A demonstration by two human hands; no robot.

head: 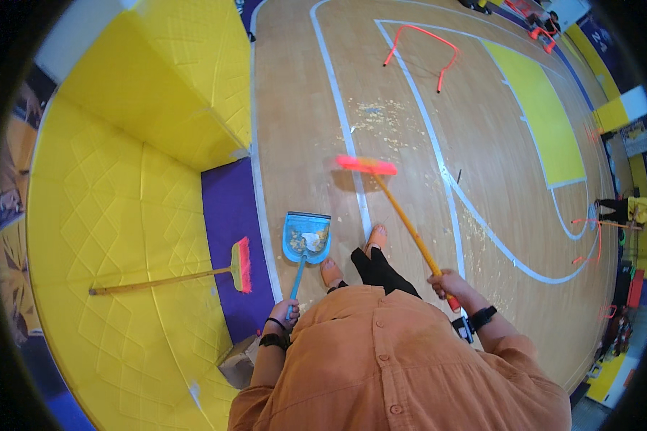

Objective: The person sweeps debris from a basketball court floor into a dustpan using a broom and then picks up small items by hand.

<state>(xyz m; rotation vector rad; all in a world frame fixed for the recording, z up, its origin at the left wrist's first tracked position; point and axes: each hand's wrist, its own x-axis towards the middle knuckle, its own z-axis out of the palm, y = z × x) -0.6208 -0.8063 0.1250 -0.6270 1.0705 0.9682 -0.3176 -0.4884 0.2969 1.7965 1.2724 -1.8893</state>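
Note:
My left hand [284,312] grips the handle of a blue plastic dustpan [306,237], which holds pale flakes and a crumpled white scrap. My right hand [448,284] is closed around the upper end of a broom's yellow handle [410,222]. The broom's head, with pink bristles [367,165], is slightly blurred, and a shadow falls on the floor beside it. Past the broom head lies a scatter of pale flakes [380,121] on the wood floor. More flakes [477,226] are spread to the right, near a white court line.
A second broom [241,265] with pink bristles leans on the yellow padded wall [113,215] at left. By my left forearm sits a cardboard box [240,361]. An orange hurdle [423,35] stands farther up the court. At far right a person [623,209] holds a long handle.

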